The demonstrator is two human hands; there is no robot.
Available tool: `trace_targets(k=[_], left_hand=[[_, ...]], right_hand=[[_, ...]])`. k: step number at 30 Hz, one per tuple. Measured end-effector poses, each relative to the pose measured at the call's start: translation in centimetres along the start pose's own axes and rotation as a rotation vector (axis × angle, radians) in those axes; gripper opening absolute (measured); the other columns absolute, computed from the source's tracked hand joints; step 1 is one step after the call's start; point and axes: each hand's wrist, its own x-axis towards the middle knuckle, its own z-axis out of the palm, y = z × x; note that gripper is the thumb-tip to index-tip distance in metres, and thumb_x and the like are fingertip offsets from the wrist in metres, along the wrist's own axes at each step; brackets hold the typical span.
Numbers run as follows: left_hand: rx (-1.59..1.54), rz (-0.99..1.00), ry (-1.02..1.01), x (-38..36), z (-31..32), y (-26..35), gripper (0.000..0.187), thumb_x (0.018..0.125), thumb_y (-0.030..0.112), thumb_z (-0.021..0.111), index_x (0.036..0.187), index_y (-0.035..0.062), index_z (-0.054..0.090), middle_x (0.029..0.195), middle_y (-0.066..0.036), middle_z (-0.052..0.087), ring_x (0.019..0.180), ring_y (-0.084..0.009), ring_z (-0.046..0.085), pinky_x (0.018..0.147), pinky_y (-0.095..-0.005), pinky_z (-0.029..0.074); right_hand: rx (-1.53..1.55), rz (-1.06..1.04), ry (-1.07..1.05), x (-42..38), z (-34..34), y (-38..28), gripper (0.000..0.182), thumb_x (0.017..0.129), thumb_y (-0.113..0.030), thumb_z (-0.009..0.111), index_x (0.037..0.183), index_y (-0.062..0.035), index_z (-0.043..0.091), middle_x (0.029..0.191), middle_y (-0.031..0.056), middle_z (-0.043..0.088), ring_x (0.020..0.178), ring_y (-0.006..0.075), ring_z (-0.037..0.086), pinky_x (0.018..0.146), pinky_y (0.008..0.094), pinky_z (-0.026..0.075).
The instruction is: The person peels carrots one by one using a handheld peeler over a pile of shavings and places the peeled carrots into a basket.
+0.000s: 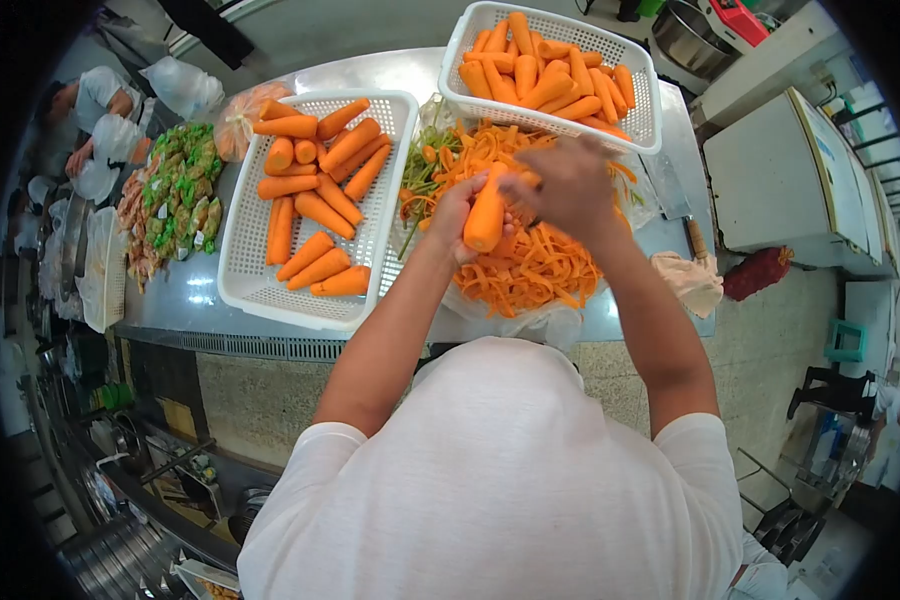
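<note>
As left hand (456, 222) holds tapered carrot (485, 220), ribbony peelings (535, 275), perforated baskets (390, 215)

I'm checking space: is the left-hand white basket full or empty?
Partly full: the basket holds carrots, with bare patches showing between them.

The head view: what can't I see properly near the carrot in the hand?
All in the head view:
Carrot: its side against the palm is hidden by the left hand.
Right hand: blurred, so I can't tell whether it holds a tool.
Table under the middle heap: covered by orange peelings.
Lowest carrots in the far basket: hidden by the upper carrots.
</note>
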Motion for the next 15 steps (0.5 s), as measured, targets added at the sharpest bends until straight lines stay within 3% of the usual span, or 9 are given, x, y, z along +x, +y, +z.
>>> trace_targets(k=[1, 4, 6, 7, 11, 13, 15], left_hand=[[-0.001, 0.003, -0.002, 0.0, 0.5, 0.0, 0.03, 0.104, 0.031, 0.052, 0.115, 0.005, 0.061, 0.086, -0.01, 0.069, 0.063, -0.0209, 0.07, 0.052, -0.0359, 0.063], [0.055, 0.029, 0.085, -0.2, 0.6, 0.4, 0.032, 0.105, 0.034, 0.049, 0.114, 0.0053, 0.061, 0.086, -0.01, 0.069, 0.064, -0.0206, 0.071, 0.052, -0.0363, 0.062], [0.13, -0.117, -0.295, -0.2, -1.5, 0.8, 0.034, 0.107, 0.032, 0.042, 0.129, 0.0081, 0.053, 0.099, -0.009, 0.067, 0.07, -0.0184, 0.07, 0.06, -0.0333, 0.064], [0.132, -0.124, -0.295, -0.7, -1.3, 0.5, 0.034, 0.107, 0.032, 0.042, 0.129, 0.0081, 0.053, 0.099, -0.009, 0.067, 0.07, -0.0184, 0.07, 0.06, -0.0333, 0.064], [0.092, 0.018, -0.212, -0.5, -1.0, 0.4, 0.035, 0.106, 0.029, 0.041, 0.136, 0.0117, 0.05, 0.1, -0.009, 0.067, 0.072, -0.019, 0.071, 0.057, -0.0338, 0.064], [0.034, 0.061, -0.178, -0.6, 0.2, 0.1, 0.036, 0.106, 0.028, 0.041, 0.138, 0.0127, 0.049, 0.1, -0.01, 0.066, 0.073, -0.0191, 0.072, 0.055, -0.034, 0.064], [0.02, 0.046, 0.044, -1.2, 2.7, 0.6, 0.035, 0.107, 0.029, 0.041, 0.136, 0.0118, 0.05, 0.097, -0.01, 0.066, 0.072, -0.0196, 0.072, 0.054, -0.0341, 0.064]], right_hand=[[0.073, -0.106, -0.016, 0.1, -0.2, -1.1, 0.031, 0.084, -0.047, 0.075, 0.085, -0.0163, 0.077, 0.067, 0.0019, 0.066, 0.066, 0.0216, 0.059, 0.078, 0.0389, 0.043], [0.164, -0.136, -0.031, -0.5, 2.7, -0.7, 0.031, 0.083, -0.047, 0.076, 0.085, -0.0154, 0.077, 0.066, 0.0021, 0.065, 0.067, 0.022, 0.061, 0.08, 0.0396, 0.044], [0.019, -0.019, -0.034, 0.2, 4.2, 3.6, 0.032, 0.083, -0.047, 0.077, 0.084, -0.0152, 0.076, 0.066, 0.0023, 0.065, 0.068, 0.0223, 0.062, 0.079, 0.0399, 0.044], [-0.117, 0.096, -0.047, 0.2, 4.0, 4.8, 0.033, 0.082, -0.048, 0.077, 0.084, -0.0149, 0.076, 0.067, 0.0025, 0.065, 0.069, 0.0225, 0.062, 0.079, 0.0402, 0.045], [-0.088, 0.219, -0.033, 0.0, 1.5, 4.1, 0.036, 0.084, -0.051, 0.074, 0.073, -0.0166, 0.07, 0.062, 0.0019, 0.064, 0.068, 0.0213, 0.061, 0.08, 0.0399, 0.043], [0.049, -0.005, 0.061, 0.0, 0.5, 0.4, 0.036, 0.085, -0.051, 0.073, 0.076, -0.0165, 0.072, 0.063, 0.0021, 0.065, 0.065, 0.0223, 0.062, 0.078, 0.0395, 0.043], [0.11, -0.076, 0.046, -0.1, 1.4, -1.7, 0.035, 0.086, -0.051, 0.073, 0.079, -0.0167, 0.074, 0.064, 0.0024, 0.065, 0.064, 0.0229, 0.062, 0.078, 0.0395, 0.043]])
